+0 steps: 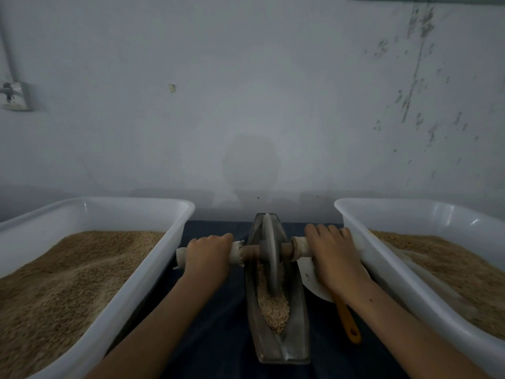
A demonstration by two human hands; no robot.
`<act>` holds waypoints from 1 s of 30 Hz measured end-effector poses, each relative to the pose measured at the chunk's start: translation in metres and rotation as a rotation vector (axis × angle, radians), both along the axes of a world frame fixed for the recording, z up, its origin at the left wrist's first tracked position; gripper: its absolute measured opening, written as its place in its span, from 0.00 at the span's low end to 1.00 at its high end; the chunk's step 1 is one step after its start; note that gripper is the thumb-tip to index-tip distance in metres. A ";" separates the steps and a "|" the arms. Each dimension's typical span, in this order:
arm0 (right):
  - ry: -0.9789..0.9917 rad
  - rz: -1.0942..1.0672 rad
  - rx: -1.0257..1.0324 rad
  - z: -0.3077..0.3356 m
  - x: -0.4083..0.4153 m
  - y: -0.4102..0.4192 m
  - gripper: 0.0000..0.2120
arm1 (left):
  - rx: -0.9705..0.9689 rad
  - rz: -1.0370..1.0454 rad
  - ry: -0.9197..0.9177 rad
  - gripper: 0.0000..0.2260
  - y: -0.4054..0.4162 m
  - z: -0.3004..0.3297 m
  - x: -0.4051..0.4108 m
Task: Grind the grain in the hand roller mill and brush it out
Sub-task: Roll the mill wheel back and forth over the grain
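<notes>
Both hands clamped on the axle: left hand (209, 251) and right hand (332, 248) either side of the wheel (269, 255), grain (273, 307) in the trough (297, 318) between two tubs.

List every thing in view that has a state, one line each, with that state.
left hand: grips the left wrapped handle
right hand: grips the right wrapped handle
grinding wheel: upright in the trough
trough: holds grain at its near end
left tub: filled with grain
right tub: filled with grain
brush: lies unused beside the trough
</notes>
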State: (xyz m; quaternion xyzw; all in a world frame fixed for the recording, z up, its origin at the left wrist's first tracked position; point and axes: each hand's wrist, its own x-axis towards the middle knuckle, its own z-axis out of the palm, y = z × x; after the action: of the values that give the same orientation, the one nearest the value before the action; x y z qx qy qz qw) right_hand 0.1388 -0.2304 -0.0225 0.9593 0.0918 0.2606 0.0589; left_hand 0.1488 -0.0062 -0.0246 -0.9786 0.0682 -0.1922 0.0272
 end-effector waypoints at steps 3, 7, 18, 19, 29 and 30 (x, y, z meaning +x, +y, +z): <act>0.032 0.004 0.004 0.004 -0.003 0.001 0.15 | -0.025 -0.005 0.120 0.09 0.005 0.002 0.003; 0.126 0.009 0.018 0.016 -0.010 0.004 0.10 | 0.006 -0.016 0.339 0.15 0.009 0.008 0.008; 0.110 -0.003 0.016 0.015 -0.011 0.006 0.09 | -0.016 -0.017 0.303 0.11 0.008 0.003 0.010; 0.083 -0.008 0.015 0.012 -0.008 0.005 0.10 | -0.024 -0.018 0.221 0.09 0.006 0.002 0.009; 0.088 0.015 -0.003 0.011 -0.007 0.005 0.11 | -0.035 -0.070 0.139 0.08 0.007 0.004 0.003; 0.123 0.020 0.007 0.014 -0.008 0.005 0.10 | -0.017 -0.075 0.192 0.10 0.007 0.007 0.003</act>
State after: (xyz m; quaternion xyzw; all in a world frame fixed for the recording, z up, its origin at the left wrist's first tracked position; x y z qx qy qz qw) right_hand 0.1304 -0.2254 -0.0084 0.9727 0.1041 0.2021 0.0471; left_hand 0.1516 0.0009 -0.0178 -0.9895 0.1055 -0.0987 0.0052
